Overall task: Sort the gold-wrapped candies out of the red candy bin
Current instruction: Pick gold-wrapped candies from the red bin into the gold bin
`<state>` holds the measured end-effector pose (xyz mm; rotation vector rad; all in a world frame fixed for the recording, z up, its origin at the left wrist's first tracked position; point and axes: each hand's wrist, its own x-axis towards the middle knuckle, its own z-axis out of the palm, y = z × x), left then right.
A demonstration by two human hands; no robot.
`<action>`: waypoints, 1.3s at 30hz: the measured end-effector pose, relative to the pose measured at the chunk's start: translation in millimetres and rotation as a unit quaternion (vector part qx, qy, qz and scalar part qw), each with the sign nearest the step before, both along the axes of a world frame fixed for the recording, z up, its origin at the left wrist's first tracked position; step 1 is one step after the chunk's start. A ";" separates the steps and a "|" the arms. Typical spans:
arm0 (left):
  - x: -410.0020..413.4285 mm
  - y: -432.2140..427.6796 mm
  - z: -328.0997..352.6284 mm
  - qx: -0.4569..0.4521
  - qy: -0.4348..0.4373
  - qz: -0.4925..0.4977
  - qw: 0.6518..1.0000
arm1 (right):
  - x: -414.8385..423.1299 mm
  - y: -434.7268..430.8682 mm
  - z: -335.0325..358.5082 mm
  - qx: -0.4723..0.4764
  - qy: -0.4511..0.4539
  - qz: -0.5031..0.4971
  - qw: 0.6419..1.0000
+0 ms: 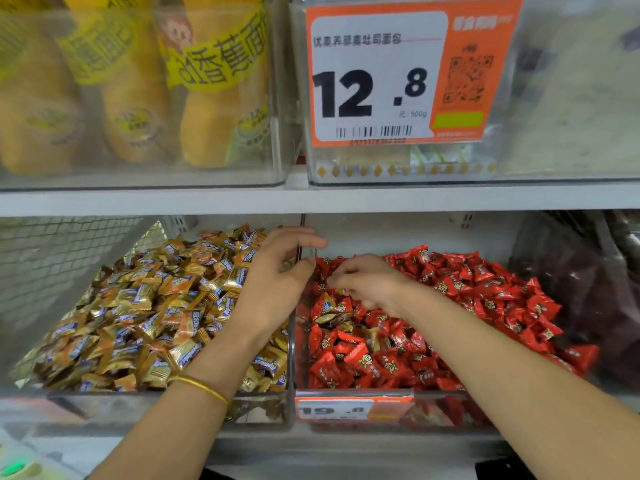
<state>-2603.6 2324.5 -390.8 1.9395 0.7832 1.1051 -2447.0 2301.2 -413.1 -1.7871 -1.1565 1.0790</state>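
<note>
The red candy bin [353, 393] on the lower shelf is full of red-wrapped candies [485, 289]. A few gold-wrapped candies [325, 308] lie among them near its left side. My right hand [370, 284] reaches into this bin, and its fingertips pinch a small gold-wrapped candy [341, 291]. My left hand [280, 271] hovers at the clear divider [300, 237] between the bins, with its fingers curved and its thumb by the divider edge. Whether it holds anything is hidden. The bin to the left holds a heap of gold-wrapped candies [156, 306].
A shelf board [311, 199] runs just above both bins. On it stand clear boxes of yellow packaged bread [138, 98] and an orange 12.8 price tag [398, 74]. A dark bag [588, 289] sits right of the red bin. A 19.8 price tag [346, 408] is on the bin front.
</note>
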 end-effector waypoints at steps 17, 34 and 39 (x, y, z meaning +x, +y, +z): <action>1.5 -2.0 -1.2 -0.002 -0.010 0.004 1.000 | 2.3 -0.3 -5.6 0.069 -0.293 0.057 0.952; 2.7 -1.6 -0.4 0.005 -0.009 0.007 1.000 | -1.6 2.1 -2.8 -0.009 -0.251 0.220 0.943; 2.5 0.0 -1.8 0.003 -0.009 0.004 1.000 | 5.7 5.8 -3.6 -0.070 -0.299 0.270 0.912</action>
